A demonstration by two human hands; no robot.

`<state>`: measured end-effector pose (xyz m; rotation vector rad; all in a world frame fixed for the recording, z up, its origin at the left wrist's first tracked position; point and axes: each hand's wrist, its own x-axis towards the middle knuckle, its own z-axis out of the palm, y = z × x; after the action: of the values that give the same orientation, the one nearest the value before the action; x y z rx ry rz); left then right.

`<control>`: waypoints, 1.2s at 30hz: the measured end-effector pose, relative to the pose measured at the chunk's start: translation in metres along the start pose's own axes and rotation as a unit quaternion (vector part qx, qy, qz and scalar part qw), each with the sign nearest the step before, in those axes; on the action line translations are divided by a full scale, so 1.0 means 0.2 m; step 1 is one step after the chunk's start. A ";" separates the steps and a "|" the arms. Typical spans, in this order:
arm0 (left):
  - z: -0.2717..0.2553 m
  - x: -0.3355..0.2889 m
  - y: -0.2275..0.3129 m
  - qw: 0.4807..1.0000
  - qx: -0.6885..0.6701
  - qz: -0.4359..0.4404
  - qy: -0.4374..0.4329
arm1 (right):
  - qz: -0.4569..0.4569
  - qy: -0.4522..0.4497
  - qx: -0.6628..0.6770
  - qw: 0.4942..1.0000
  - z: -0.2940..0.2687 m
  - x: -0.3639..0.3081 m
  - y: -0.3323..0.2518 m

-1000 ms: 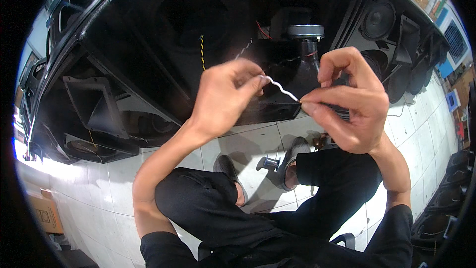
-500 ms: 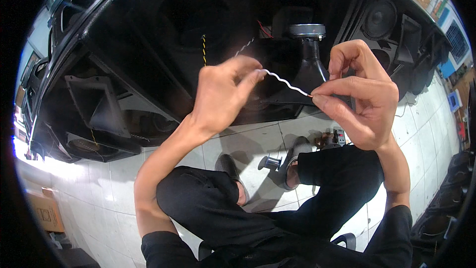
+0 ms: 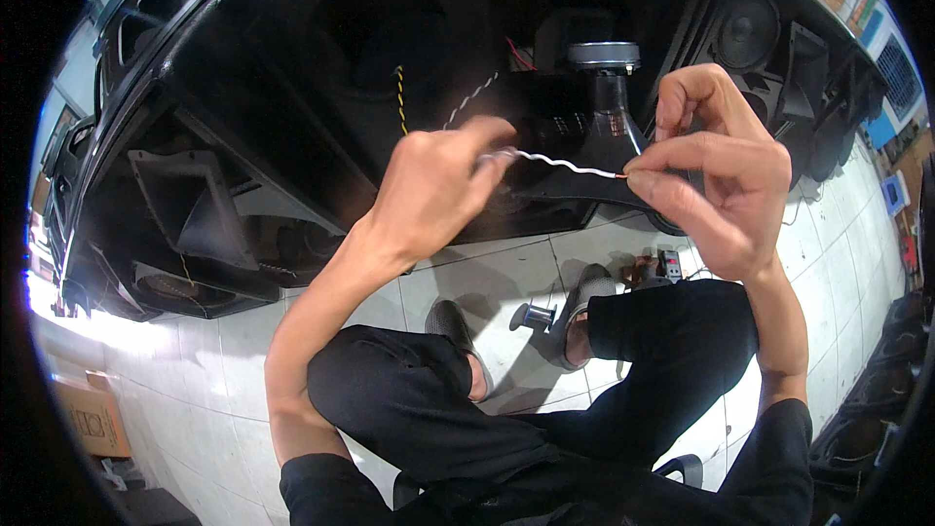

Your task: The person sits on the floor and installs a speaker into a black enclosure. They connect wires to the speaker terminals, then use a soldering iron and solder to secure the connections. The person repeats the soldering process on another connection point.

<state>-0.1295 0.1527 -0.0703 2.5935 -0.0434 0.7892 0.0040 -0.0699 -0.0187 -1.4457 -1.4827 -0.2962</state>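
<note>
A white wire [image 3: 565,165] with a kinked, wavy length runs between my two hands. Its bare copper end is pinched between the thumb and forefinger of my right hand [image 3: 726,175]. My left hand [image 3: 429,180], partly smeared by motion, grips the wire farther back with thumb and forefinger. Behind it, a twisted black-and-white wire pair [image 3: 472,100] leads up toward the dark speaker cabinet [image 3: 263,107]. Left of that hangs a twisted yellow-and-black wire pair [image 3: 400,102]. Just beyond my right hand stands a black horn with a silver driver [image 3: 604,56] on top.
On the tiled floor [image 3: 506,282] between my feet lies a spool [image 3: 534,317]. A small device with sockets [image 3: 667,265] sits beyond my right knee. More speaker cabinets with a round speaker [image 3: 748,31] stand at the right, and a cardboard box [image 3: 95,419] at the lower left.
My right hand has shifted slightly right with the wire's copper end. The white wire between my hands is straighter and more level, and my left hand has turned a little.
</note>
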 end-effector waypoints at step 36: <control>0.08 0.17 -0.07 0.963 -0.135 -0.114 0.203 | 0.083 0.071 -0.078 0.991 -0.05 -0.02 0.08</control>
<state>-0.0904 0.1623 -0.0693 2.0940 0.2484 1.1227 0.0218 -0.0755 -0.0244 -1.6280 -1.2386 -0.4099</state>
